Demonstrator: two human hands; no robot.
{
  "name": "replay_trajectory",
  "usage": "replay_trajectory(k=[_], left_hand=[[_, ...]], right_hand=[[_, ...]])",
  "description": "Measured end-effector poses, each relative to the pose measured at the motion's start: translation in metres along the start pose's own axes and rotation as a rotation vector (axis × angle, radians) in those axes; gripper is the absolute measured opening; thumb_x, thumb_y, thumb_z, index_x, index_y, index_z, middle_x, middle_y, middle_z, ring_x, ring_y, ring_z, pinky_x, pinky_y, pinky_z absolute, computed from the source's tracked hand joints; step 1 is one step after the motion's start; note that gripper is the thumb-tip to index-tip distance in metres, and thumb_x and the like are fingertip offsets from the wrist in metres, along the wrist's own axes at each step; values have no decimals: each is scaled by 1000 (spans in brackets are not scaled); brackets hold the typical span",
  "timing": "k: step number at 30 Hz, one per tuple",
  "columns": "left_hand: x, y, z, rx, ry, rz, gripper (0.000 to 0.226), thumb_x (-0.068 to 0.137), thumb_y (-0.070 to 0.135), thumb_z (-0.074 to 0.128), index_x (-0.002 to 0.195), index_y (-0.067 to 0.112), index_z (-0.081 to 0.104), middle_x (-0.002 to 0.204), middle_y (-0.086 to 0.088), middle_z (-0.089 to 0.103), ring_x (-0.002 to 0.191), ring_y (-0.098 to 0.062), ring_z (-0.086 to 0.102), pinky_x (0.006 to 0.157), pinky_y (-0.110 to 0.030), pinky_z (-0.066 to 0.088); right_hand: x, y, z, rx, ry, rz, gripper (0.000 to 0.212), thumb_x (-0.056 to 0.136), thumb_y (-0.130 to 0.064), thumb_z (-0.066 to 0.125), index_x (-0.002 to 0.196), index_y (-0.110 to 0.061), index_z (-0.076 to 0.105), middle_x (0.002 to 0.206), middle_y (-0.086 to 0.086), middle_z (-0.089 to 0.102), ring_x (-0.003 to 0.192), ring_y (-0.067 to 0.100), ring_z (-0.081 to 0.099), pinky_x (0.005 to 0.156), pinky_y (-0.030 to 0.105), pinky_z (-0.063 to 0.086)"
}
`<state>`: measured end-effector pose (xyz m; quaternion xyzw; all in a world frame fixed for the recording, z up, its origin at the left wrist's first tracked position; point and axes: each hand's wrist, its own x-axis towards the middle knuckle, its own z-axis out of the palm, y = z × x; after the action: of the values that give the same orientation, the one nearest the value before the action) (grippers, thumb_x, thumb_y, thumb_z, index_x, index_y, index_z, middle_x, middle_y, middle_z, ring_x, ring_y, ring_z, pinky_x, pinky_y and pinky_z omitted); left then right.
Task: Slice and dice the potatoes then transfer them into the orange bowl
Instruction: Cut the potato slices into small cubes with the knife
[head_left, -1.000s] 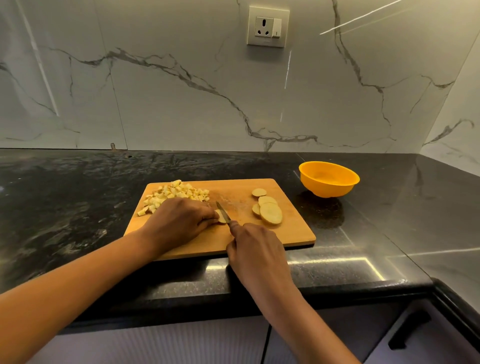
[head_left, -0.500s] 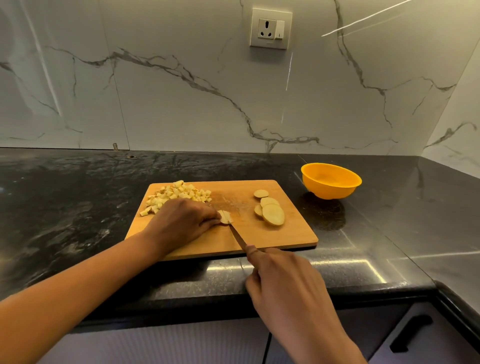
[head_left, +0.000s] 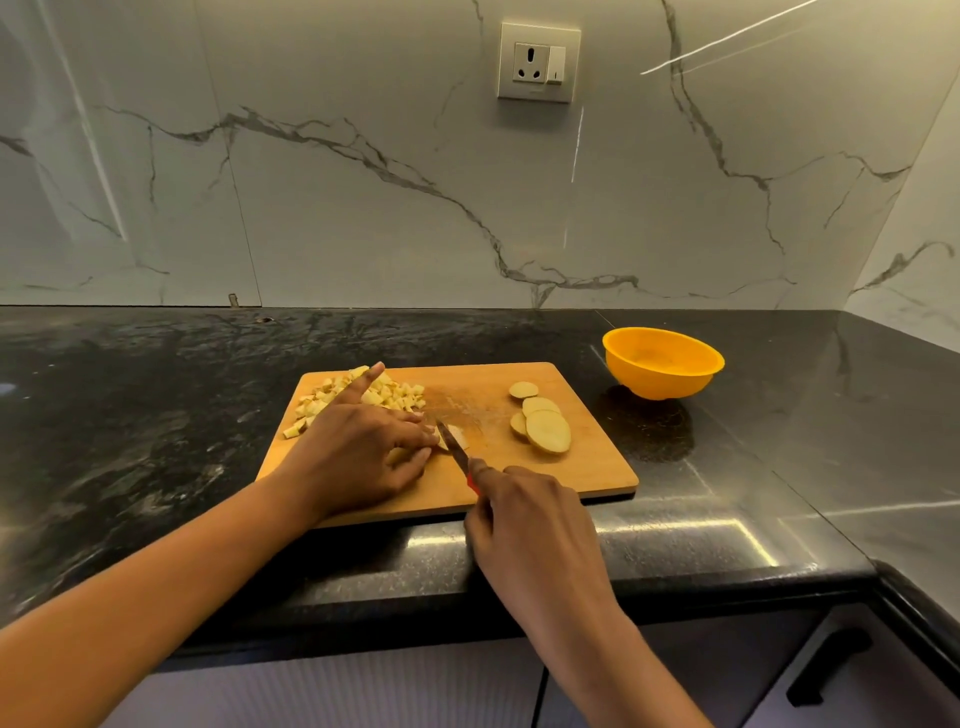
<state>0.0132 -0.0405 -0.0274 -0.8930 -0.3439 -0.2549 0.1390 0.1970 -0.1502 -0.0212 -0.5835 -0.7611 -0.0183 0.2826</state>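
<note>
Black counter, cutting board at its front edge, orange bowl toward the right edge. My left grip pinches a potato piece; my right grip clasps the knife slicing it.

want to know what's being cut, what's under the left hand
Under the left hand a pale potato piece pokes out beside the knife on the board. The hand covers the rest of it.

Right of cutting board: orange bowl stands near far corner.
Left of board: open countertop (dark stone).
</note>
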Motion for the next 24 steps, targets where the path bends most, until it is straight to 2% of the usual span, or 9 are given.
replay_trajectory(k=[9,13,15,17,20,22,24], left_hand=[[0,-1,-3,-10,-115,-6,49,84,51,34,108,28,70,105,13,69,107,4,59,115,-34,-3],[-1,-1,-3,-7,-95,3,47,84,50,35,107,29,70,104,14,69,106,5,59,116,-26,-12],[-2,-1,-3,-18,-85,4,45,85,50,36,107,30,70,103,15,69,106,5,59,115,-24,-14],[-1,0,-3,-17,-69,6,44,85,50,37,104,30,71,101,15,70,104,5,61,117,-30,-9],[-1,-1,-2,21,-25,26,39,86,47,41,99,30,73,96,15,71,99,4,63,114,-43,9],[-1,-2,0,15,-1,29,38,86,48,42,98,30,73,95,14,72,97,3,64,112,-47,17],[0,-3,0,-36,18,-9,41,84,52,41,99,29,72,94,13,72,93,-1,67,109,-47,24]], right_hand=[[20,0,4,-88,-131,-2,46,102,-23,38,147,-20,33,115,2,58,103,20,54,69,27,32],[2,-4,1,-106,-152,-25,51,103,-19,36,151,-18,20,118,1,55,102,19,54,69,26,32],[-10,-3,-2,-94,-131,-41,51,103,-21,36,151,-19,20,117,-2,56,98,16,55,68,25,34],[-18,-5,-8,-74,-116,-39,50,103,-24,36,151,-20,22,117,-4,56,97,14,55,69,25,38],[-26,-6,-16,-38,-95,-15,50,101,-27,35,150,-24,25,121,-7,56,102,13,54,75,24,39],[-32,-5,-22,-23,-56,1,49,101,-28,34,149,-27,27,121,-9,56,102,12,55,74,23,39],[-34,-2,-28,-17,-11,16,49,100,-30,34,148,-29,29,114,-11,56,93,10,54,70,22,38]])
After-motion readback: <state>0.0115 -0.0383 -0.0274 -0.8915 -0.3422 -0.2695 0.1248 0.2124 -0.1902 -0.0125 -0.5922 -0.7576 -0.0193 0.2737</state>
